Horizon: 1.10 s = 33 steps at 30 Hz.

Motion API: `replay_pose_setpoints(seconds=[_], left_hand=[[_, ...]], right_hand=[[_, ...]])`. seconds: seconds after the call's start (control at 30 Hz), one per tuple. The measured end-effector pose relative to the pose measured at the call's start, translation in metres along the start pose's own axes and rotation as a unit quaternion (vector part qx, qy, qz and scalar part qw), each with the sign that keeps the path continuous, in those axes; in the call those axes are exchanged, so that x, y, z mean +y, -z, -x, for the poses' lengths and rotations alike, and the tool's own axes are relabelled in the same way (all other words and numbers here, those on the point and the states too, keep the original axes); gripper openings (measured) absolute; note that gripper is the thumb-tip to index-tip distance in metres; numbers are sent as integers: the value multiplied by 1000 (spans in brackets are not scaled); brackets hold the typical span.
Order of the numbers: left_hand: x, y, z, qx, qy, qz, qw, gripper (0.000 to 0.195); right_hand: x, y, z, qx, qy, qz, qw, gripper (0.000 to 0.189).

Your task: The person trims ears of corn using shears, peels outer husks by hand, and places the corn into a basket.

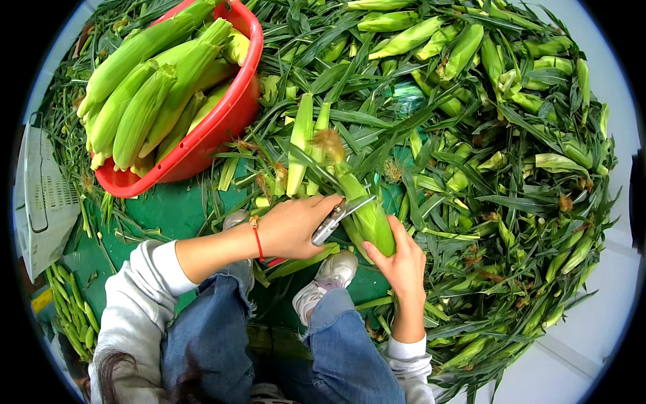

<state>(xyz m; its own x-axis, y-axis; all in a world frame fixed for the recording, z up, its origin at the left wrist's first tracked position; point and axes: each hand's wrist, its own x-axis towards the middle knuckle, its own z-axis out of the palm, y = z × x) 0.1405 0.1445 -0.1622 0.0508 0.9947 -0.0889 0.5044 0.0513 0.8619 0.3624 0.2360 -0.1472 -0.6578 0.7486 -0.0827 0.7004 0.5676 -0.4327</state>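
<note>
My left hand [298, 227], with a red string bracelet at the wrist, is closed around metal pruning shears [328, 227]. Their blades lie against an ear of corn in its green husk [372, 224]. My right hand [404, 260] grips the lower end of that ear, thumb on the husk. Brown silk [329, 145] sticks out at the ear's far end, among long leaves. Beyond my left hand lie pale green husk pieces [301, 144]. A red tub [255, 76] at the upper left holds several husked-in ears [144, 111] with trimmed stalks.
A large heap of corn ears and leaves [504, 212] spreads from the top round the right side. A pale slotted plastic crate [43, 197] stands at the far left, above a bunch of green pods [73, 308]. My shoes [333, 275] rest on the green floor [166, 212].
</note>
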Motion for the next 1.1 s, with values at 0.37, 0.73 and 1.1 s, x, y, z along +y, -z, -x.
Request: replay_pose_setpoints(seconds=[0.37,0.73,1.1], left_hand=[[-15,-8,12,-96,113,314,938,66],[-4,-31,-20,86,50,184,978,65],[-7,6,-16,150,103,429,885,44]], right_hand=[[15,-35,-5,-188,-223,-760,580,53],[-12,-28,-29,-201,-268,-712,617,64],[-24,-32,-10,-47,-59,-300,951,44]])
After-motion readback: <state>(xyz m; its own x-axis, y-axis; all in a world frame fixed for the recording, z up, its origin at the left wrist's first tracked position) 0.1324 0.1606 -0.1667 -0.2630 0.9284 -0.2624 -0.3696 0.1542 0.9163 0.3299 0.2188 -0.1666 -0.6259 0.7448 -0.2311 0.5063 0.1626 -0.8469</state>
